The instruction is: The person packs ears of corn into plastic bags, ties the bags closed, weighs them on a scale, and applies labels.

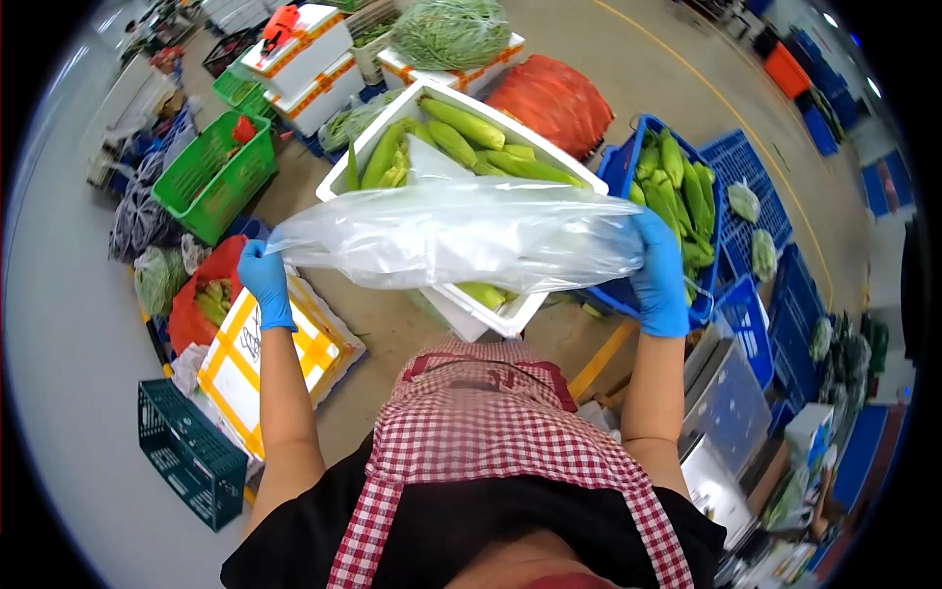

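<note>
A clear plastic bag [461, 231] is stretched sideways between my two blue-gloved hands. My left hand [265, 283] pinches its left end, and my right hand [659, 275] grips its right end. Beneath the bag stands a white foam box [337, 177] holding several ears of corn [466, 123] in green husks. The bag covers the middle of the box, so part of the corn is hidden. Close by my right hand is a blue crate [628, 162] of more green corn [677, 187].
Left stand a green crate [216, 182], a taped white box [260, 344] and a dark green crate [191, 452]. Behind the foam box are a red mesh sack [551, 98], a bag of green beans [451, 34] and stacked foam boxes [304, 59]. Blue crates [751, 196] lie right.
</note>
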A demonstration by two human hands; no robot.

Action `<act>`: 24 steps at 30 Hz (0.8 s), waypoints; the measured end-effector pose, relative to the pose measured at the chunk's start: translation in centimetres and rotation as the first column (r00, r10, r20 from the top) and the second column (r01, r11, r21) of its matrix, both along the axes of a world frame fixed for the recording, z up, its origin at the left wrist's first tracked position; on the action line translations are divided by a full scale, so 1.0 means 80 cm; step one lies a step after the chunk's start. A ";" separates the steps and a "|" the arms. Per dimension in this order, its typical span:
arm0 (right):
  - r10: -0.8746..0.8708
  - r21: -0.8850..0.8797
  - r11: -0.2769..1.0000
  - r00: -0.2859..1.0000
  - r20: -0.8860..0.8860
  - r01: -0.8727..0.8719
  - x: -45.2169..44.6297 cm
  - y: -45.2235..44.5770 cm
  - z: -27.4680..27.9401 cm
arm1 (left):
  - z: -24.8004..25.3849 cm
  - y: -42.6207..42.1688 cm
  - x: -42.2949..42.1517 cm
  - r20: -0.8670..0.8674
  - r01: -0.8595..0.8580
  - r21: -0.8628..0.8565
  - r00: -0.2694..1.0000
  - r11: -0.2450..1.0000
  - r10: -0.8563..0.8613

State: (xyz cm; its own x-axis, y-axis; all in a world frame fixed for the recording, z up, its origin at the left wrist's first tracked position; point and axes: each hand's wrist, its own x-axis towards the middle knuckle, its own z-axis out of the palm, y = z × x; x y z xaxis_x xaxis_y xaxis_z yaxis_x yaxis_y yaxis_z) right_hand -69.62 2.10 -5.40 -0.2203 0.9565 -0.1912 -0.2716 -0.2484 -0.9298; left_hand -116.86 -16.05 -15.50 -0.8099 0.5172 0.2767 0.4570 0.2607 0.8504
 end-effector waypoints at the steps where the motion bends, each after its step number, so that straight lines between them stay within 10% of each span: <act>1: 0.051 0.064 0.996 0.991 0.122 -0.059 -0.002 0.020 0.005 | 0.002 0.000 0.010 0.060 0.085 -0.062 0.995 0.995 -0.081; 6: 0.444 0.203 0.821 0.819 0.363 -0.535 -0.048 0.052 0.041 | 0.147 0.060 0.229 -0.099 0.624 -0.005 0.778 0.782 -0.621; 8: 0.610 0.281 0.651 0.706 0.359 -0.705 -0.065 0.053 0.034 | 0.119 0.107 0.304 -0.236 0.531 -0.211 0.787 0.821 -0.570; 10: 0.795 0.149 0.472 0.493 0.355 -0.869 -0.064 0.068 0.034 | 0.045 0.130 0.303 0.227 0.353 -0.299 0.929 0.886 -0.293; 13: 0.795 0.043 0.338 0.310 0.521 -0.940 -0.041 0.153 -0.038 | -0.013 0.075 0.266 0.215 0.270 -0.370 0.956 0.889 -0.201; 14: 0.918 -0.066 0.327 0.300 0.260 -0.943 -0.035 0.184 -0.077 | 0.000 0.061 0.271 0.295 0.283 -0.442 0.942 0.851 -0.160; 15: 0.889 -0.263 0.408 0.315 0.332 -0.875 -0.035 0.211 -0.104 | 0.005 0.053 0.274 0.457 0.266 -0.410 0.888 0.872 -0.057; 17: 0.402 0.180 0.633 0.518 0.755 -0.753 -0.049 0.277 -0.254 | 0.014 0.048 0.276 0.725 0.197 -0.350 0.675 0.916 0.132; 22: -0.241 0.135 0.579 -0.010 0.971 -0.804 -0.088 0.301 -0.356 | 0.069 0.109 0.301 0.992 -0.234 0.116 0.069 0.965 -0.102; 24: -0.012 -0.092 0.603 -0.124 0.992 -0.793 -0.104 0.327 -0.356 | 0.080 0.124 0.301 0.993 -0.234 0.110 -0.006 0.966 -0.115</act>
